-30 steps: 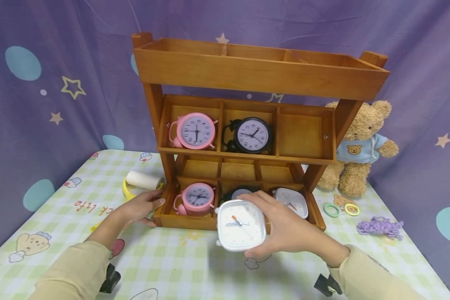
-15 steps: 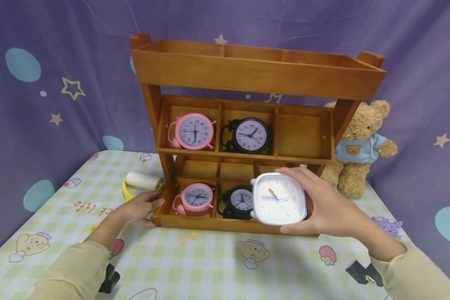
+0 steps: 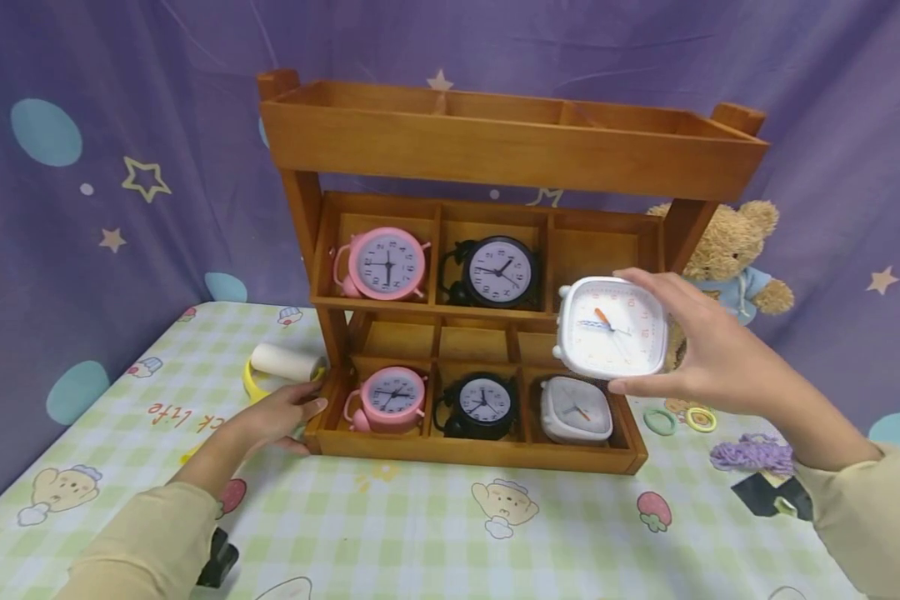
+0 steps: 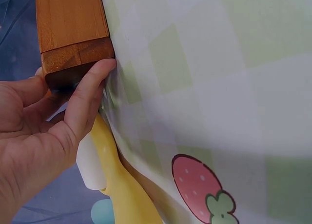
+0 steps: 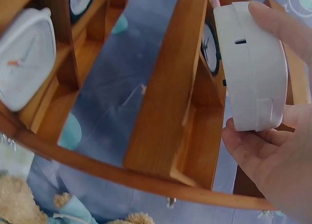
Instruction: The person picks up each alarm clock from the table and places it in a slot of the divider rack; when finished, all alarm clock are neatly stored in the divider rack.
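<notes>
White plastic formed the square alarm clock that the right hand gripped, fingers curled over its top edge and thumb under its bottom, holding it upright in the air with the dial facing the person. It hung in front of the right-hand compartment of the middle tier of the wooden shelf, just above the bottom tier and touching neither. The right wrist view showed the clock's side and back pinched between fingertips and palm, close to a shelf upright.

Below it, in the bottom tier's right compartment, lay a second white square clock. A black round clock sat in the bottom middle compartment and a pink round clock in the bottom left. The middle tier carried another pink clock on the left and another black clock in the centre.

The left hand rested on the checked tabletop, its fingers curled against the shelf's bottom left corner, thumb pressing the wood.
</notes>
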The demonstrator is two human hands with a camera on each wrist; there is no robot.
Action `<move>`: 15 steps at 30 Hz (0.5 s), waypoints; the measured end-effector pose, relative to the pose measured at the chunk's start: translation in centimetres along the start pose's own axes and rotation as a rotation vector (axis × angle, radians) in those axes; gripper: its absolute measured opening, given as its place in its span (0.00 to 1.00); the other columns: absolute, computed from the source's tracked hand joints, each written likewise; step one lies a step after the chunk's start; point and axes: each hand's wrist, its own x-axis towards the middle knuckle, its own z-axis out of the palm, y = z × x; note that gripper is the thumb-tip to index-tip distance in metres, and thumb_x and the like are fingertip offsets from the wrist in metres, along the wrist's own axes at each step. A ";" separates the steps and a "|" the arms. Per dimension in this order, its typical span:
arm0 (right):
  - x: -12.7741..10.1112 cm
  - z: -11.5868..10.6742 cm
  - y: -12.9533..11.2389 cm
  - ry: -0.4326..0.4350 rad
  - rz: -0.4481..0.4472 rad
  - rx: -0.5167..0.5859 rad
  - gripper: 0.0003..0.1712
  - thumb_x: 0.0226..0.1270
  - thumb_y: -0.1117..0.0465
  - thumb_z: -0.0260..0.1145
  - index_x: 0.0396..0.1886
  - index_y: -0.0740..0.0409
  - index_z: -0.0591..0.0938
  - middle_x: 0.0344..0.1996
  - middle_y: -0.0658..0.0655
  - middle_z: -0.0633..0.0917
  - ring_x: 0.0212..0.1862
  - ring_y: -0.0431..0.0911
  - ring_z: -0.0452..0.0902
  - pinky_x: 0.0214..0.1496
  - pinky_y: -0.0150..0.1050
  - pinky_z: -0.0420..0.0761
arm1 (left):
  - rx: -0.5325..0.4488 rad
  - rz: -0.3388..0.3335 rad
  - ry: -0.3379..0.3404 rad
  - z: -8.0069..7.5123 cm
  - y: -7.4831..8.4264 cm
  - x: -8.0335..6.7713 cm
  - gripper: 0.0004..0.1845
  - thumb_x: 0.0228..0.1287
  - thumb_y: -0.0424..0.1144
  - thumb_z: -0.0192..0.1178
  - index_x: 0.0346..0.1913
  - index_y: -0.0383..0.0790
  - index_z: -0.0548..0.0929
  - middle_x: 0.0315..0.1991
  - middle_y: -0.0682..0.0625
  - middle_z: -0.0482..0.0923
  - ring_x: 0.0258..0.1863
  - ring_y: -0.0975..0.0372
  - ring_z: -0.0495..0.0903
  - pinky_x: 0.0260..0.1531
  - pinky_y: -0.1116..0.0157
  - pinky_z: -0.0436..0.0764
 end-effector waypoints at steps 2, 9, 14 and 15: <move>0.6 -0.4 0.3 0.005 0.034 -0.008 0.66 0.37 0.48 0.90 0.78 0.51 0.64 0.60 0.61 0.76 0.57 0.59 0.73 0.51 0.65 0.77 | -0.004 0.000 0.002 0.0 -0.1 0.0 0.33 0.83 0.35 0.41 0.77 0.19 0.40 0.74 0.19 0.41 0.73 0.30 0.50 0.42 0.52 0.89; 2.6 -1.3 1.7 -0.011 0.074 -0.051 0.67 0.41 0.48 0.88 0.78 0.59 0.61 0.65 0.68 0.72 0.61 0.66 0.70 0.55 0.71 0.74 | -0.015 0.019 0.007 0.1 -0.3 0.0 0.33 0.83 0.34 0.41 0.76 0.18 0.41 0.74 0.18 0.42 0.73 0.30 0.50 0.41 0.52 0.89; 4.2 -1.7 2.5 -0.029 0.078 -0.058 0.67 0.42 0.50 0.88 0.79 0.60 0.60 0.69 0.71 0.69 0.66 0.68 0.66 0.61 0.72 0.70 | -0.015 0.030 0.010 0.2 -0.3 0.0 0.32 0.82 0.34 0.41 0.76 0.18 0.42 0.74 0.18 0.43 0.73 0.30 0.51 0.41 0.52 0.89; 4.5 -1.7 2.7 -0.030 0.077 -0.060 0.67 0.42 0.50 0.88 0.79 0.60 0.60 0.69 0.70 0.69 0.66 0.67 0.66 0.62 0.71 0.70 | -0.016 0.029 0.012 0.2 -0.3 0.0 0.32 0.82 0.34 0.41 0.76 0.18 0.42 0.74 0.18 0.43 0.73 0.30 0.51 0.41 0.51 0.89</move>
